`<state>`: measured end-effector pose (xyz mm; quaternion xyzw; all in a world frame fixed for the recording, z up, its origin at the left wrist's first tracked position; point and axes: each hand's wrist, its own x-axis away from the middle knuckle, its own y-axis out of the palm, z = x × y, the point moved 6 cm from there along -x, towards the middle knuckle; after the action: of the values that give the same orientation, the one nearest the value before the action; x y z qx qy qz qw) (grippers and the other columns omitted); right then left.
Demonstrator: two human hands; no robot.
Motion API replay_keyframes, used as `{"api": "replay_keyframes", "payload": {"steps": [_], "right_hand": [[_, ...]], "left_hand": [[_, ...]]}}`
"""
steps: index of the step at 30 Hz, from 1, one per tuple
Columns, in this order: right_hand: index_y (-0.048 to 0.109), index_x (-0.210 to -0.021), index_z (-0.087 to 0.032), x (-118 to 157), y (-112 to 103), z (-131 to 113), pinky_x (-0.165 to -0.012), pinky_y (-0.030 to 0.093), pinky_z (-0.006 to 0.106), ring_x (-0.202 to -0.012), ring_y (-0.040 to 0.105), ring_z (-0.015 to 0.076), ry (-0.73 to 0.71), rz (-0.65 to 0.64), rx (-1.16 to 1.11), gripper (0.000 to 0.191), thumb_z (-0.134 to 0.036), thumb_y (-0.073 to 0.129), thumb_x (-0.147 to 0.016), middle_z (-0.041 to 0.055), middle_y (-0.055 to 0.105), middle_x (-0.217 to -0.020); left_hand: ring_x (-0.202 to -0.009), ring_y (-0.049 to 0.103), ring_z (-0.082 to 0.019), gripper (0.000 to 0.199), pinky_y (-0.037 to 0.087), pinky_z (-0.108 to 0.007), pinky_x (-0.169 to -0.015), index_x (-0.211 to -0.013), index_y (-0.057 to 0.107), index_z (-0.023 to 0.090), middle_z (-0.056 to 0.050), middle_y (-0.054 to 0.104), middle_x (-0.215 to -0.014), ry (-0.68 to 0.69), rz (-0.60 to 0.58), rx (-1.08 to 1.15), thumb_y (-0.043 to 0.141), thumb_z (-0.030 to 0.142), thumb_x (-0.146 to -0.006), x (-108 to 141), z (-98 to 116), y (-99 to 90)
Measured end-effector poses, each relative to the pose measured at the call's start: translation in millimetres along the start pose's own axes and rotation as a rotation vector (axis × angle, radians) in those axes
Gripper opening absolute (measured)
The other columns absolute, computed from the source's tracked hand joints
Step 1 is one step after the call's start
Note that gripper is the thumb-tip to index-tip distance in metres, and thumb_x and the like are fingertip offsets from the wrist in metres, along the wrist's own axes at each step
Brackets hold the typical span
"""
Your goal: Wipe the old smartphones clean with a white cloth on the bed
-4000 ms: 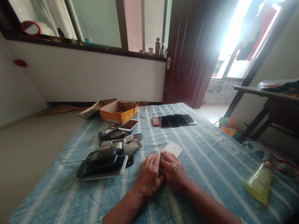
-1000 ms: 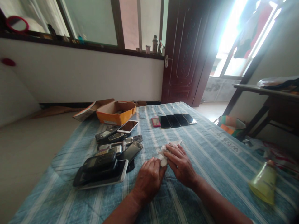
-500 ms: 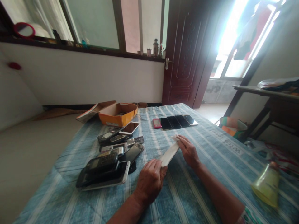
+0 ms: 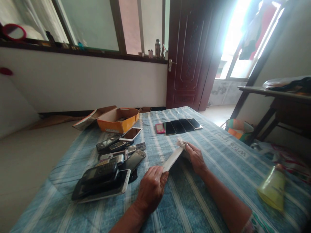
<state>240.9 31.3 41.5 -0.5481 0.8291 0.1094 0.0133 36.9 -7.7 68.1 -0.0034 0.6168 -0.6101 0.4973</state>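
Note:
My left hand (image 4: 152,185) is closed on the near end of a thin white phone (image 4: 172,160), held tilted above the bed-like surface. At the phone's far end, my right hand (image 4: 195,158) pinches a crumpled whitish cloth or tissue (image 4: 181,143) against the edge. Left of my hands lies a heap of old phones: a large white-edged phone (image 4: 125,184), a black handset (image 4: 99,173), a grey smartphone (image 4: 136,160) and several keypad phones. Beyond my hands, several dark phones (image 4: 179,126) lie in an overlapping row, beside a small pink item (image 4: 160,128).
A blue striped cloth (image 4: 189,207) covers the surface. An open orange box (image 4: 119,124) stands at the far left edge. Near the right edge is a yellow translucent cone-shaped container (image 4: 273,189). A dark table (image 4: 274,94) stands at the right, and a brown door (image 4: 187,58) behind.
My right hand has turned at the phone's far end, so more of the whitish cloth or tissue shows. The view has shifted slightly; my left hand keeps its hold.

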Motion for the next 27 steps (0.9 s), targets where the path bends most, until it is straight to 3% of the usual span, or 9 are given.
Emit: {"api": "replay_keyframes", "payload": {"steps": [6, 10, 20, 27], "right_hand": [[0.073, -0.1, -0.018, 1, 0, -2, -0.081, 0.045, 0.032, -0.092, 0.061, 0.0236, 0.045, 0.01, -0.008, 0.05, -0.057, 0.065, -0.07, 0.0035, 0.071, -0.095], [0.072, -0.099, -0.018, 1, 1, -1, -0.079, 0.044, 0.031, -0.09, 0.06, 0.0228, 0.022, 0.018, -0.001, 0.049, -0.056, 0.064, -0.071, 0.0037, 0.071, -0.095], [0.073, -0.096, -0.018, 2, -5, 4, -0.067, 0.047, 0.029, -0.08, 0.062, 0.0232, 0.041, 0.028, 0.1, 0.047, -0.056, 0.061, -0.071, 0.0036, 0.071, -0.087], [0.072, -0.097, -0.015, 12, -7, 3, -0.068, 0.047, 0.029, -0.077, 0.063, 0.0212, 0.14, 0.034, 0.031, 0.047, -0.042, 0.074, -0.058, 0.0045, 0.072, -0.087]], "left_hand": [[-0.087, 0.068, -0.026, 0.042, 0.058, -0.04, -0.077, -0.099, 0.061, 0.011, -0.013, 0.071, -0.09, 0.055, 0.121, -0.05, 0.027, 0.035, -0.1, 4, -1, 0.8], [-0.092, 0.068, -0.026, 0.04, 0.059, -0.039, -0.08, -0.108, 0.06, 0.008, -0.016, 0.071, -0.097, 0.089, 0.123, -0.058, 0.029, 0.032, -0.1, 6, 0, 3.8], [-0.102, 0.065, -0.03, 0.031, 0.055, -0.044, -0.088, -0.112, 0.058, 0.008, -0.02, 0.068, -0.107, 0.11, 0.01, -0.108, 0.041, 0.026, -0.093, 12, 10, 11.7], [-0.107, 0.06, -0.033, 0.034, 0.051, -0.046, -0.092, -0.111, 0.057, 0.01, -0.02, 0.062, -0.114, -0.014, -0.152, -0.123, 0.057, 0.031, -0.084, 17, 18, 16.2]]}}
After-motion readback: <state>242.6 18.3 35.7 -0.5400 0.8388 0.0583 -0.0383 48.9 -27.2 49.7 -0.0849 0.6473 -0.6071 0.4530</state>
